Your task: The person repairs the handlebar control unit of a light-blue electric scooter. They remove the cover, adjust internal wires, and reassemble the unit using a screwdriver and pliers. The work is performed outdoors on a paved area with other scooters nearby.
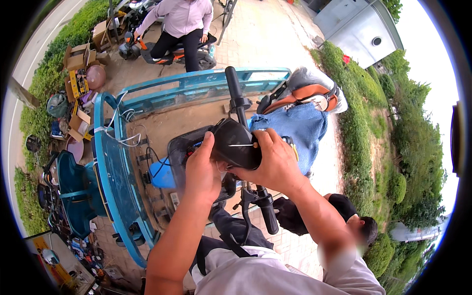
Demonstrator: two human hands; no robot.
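My left hand and my right hand are both closed around a black plastic housing, in front of my chest. The left thumb lies along its left edge, and the right fingers grip its right side. A thin pale straight piece with an orange-brown tip shows across its face; I cannot make out its kind. Thin wires show under the housing between my hands. Behind the housing a handlebar runs, with a black far grip and a black near grip with a brake lever.
A black basket stands beyond my left hand, by a blue cargo bed with white cord on its rail. A blue cloth drapes over a scooter on the right. One person sits on a scooter ahead; another is at right.
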